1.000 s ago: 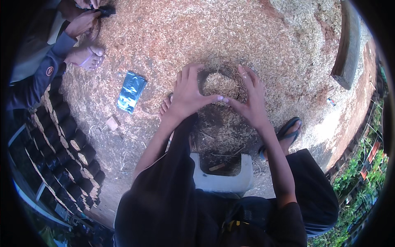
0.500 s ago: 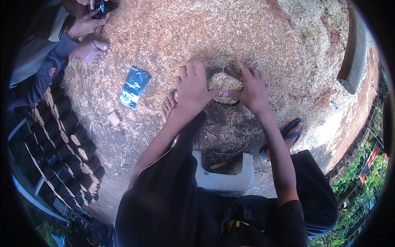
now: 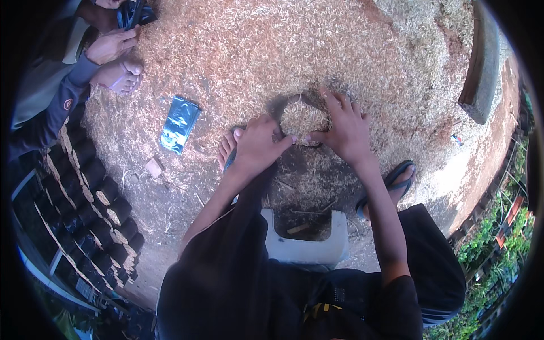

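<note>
White plastic stool (image 3: 306, 249) nearest. Left hand (image 3: 259, 141): fingers curled at bag's left edge; cannot tell if pinching. Right hand (image 3: 348, 129): fingers spread round right side. Husk-filled black bag (image 3: 312, 101) between hands. Folded shiny plastic (image 3: 180, 125) left; co-worker's hand (image 3: 113, 45) beyond.

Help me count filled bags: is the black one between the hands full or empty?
Apparently full: pale husks fill the mouth of the black bag; its depth is hidden.
</note>
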`<state>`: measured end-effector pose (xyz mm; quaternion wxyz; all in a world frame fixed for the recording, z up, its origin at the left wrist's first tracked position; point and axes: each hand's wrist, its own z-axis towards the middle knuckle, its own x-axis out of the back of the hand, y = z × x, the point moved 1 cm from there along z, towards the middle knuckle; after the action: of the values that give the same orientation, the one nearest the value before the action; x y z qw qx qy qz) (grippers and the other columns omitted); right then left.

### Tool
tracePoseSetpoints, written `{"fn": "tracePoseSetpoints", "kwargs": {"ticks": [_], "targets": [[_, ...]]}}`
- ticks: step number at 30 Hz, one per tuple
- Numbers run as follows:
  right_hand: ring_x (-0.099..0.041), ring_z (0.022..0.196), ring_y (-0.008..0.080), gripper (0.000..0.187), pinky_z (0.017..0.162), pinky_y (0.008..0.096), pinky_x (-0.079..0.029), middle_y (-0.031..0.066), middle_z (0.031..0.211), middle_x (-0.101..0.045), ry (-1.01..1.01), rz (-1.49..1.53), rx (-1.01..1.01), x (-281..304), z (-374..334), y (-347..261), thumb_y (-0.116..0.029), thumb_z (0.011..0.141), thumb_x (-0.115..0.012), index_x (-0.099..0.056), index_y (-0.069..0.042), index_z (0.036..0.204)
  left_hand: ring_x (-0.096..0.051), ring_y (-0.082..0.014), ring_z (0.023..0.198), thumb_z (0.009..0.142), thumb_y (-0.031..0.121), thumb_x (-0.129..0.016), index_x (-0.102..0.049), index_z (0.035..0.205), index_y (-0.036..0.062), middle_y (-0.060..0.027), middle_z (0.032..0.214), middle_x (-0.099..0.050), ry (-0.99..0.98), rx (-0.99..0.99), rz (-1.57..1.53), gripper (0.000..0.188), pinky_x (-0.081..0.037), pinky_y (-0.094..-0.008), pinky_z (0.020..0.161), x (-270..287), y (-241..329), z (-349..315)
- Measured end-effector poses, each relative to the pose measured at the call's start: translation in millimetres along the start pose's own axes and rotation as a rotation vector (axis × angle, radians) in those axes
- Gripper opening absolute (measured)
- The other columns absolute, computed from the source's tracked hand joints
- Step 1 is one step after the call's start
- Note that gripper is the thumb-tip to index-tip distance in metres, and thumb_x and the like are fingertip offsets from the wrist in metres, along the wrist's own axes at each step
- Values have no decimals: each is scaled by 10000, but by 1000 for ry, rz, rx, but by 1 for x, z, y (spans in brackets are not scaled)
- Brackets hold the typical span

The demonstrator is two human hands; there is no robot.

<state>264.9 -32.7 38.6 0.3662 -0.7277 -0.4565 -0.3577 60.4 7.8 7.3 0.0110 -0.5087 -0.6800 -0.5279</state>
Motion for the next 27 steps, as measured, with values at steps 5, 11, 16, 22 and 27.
{"fn": "tracePoseSetpoints", "kwargs": {"ticks": [5, 11, 16, 22, 27], "targets": [[-478, 1321, 338, 1080, 1042, 584, -359, 108, 1438, -499, -10, -4, -21, -1, 3, -3, -492, 644, -875, -326, -268, 1547, -616, -230, 778, 825, 279, -797, -645, 756, 5, -106, 809, -596, 40, -79, -104, 321, -471, -362, 717, -5, -8, -1], [-503, 1305, 364, 928, 1061, 583, -371, 173, 1409, -523, 39, 272, 115, 10, 12, -2, -554, 734, -809, -432, -164, 1487, -586, -177, 694, 833, 249, -799, -631, 754, -1, -82, 775, -586, 71, -133, -200, 311, -454, -326, 637, -5, -12, -3], [-578, 1215, 381, 836, 1047, 451, -437, 226, 1301, -597, 142, 417, 79, -3, 33, -12, -545, 780, -782, -529, -24, 1383, -544, -129, 634, 860, 266, -781, -614, 805, 16, -58, 753, -573, 24, -37, -237, 305, -431, -314, 585, 2, -5, 0], [-609, 1161, 357, 779, 1010, 447, -460, 210, 1239, -630, 149, 433, 73, -14, 31, -15, -521, 787, -787, -565, -19, 1340, -510, -95, 590, 901, 270, -736, -592, 1009, 35, -50, 803, -603, 146, 9, -382, 295, -429, -294, 557, 11, -5, 11], [-597, 1177, 354, 721, 1009, 462, -456, 183, 1226, -642, 77, 458, 8, -10, 26, -17, -523, 782, -789, -603, -76, 1317, -627, -152, 710, 895, 226, -734, -599, 1021, 31, -71, 877, -644, 218, -134, -227, 269, -493, -338, 656, 10, -2, 19]]}}
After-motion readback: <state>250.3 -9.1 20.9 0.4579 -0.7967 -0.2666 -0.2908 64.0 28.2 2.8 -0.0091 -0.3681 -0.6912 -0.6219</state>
